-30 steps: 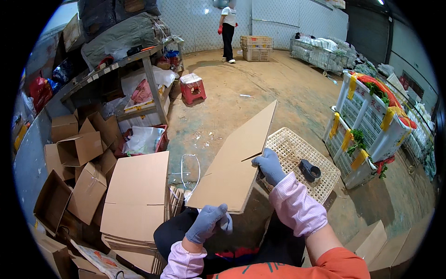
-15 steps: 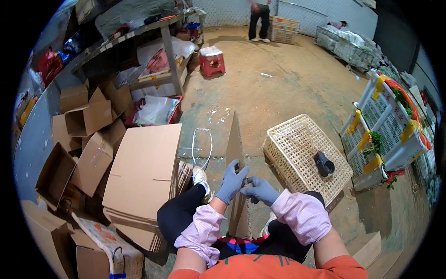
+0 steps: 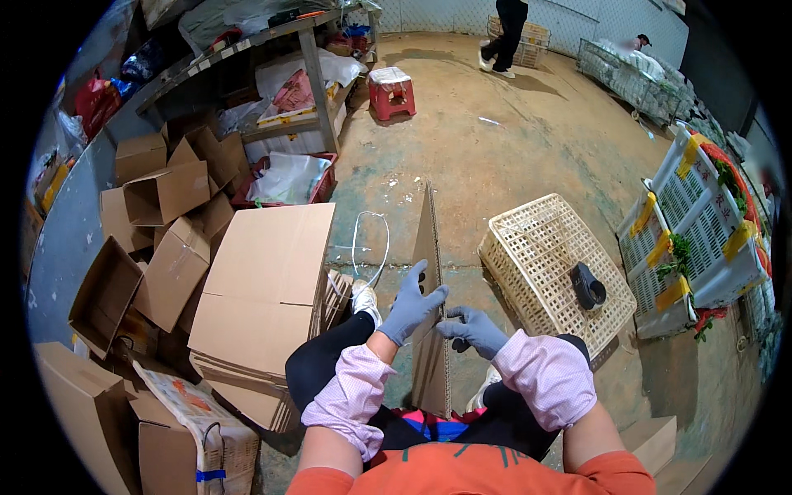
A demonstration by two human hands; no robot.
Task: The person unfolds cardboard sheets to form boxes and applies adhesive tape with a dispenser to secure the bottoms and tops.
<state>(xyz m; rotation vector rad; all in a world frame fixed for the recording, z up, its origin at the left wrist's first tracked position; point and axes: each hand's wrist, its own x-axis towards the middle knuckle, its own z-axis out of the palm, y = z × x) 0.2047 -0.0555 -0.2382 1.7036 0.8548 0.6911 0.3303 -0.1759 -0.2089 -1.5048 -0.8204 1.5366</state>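
Observation:
A flattened cardboard box [image 3: 428, 355] stands on edge between my knees, its narrow edge facing up. My left hand [image 3: 410, 304], in a grey glove, lies along its left face, with the thumb hooked over the upper edge. On the other side, my right hand [image 3: 476, 330], also gloved, has curled fingers pinching near the same edge; the fingertips are partly hidden. Beside my left leg lies a stack of flattened cardboard boxes [image 3: 262, 285], the top one's flap creases showing.
Opened cardboard boxes [image 3: 169, 194] pile up at the left. A cream plastic crate [image 3: 536, 239] on the right carries a dark tape roll [image 3: 587, 286]. White crates [image 3: 701, 190] with greens stand beyond it. A red stool [image 3: 392, 97] and a walking person [image 3: 506, 37] are farther off.
My left hand has slid slightly along the board, its thumb now over the edge. My right hand stays at the edge. The far person has stepped right, and the view has shifted a little.

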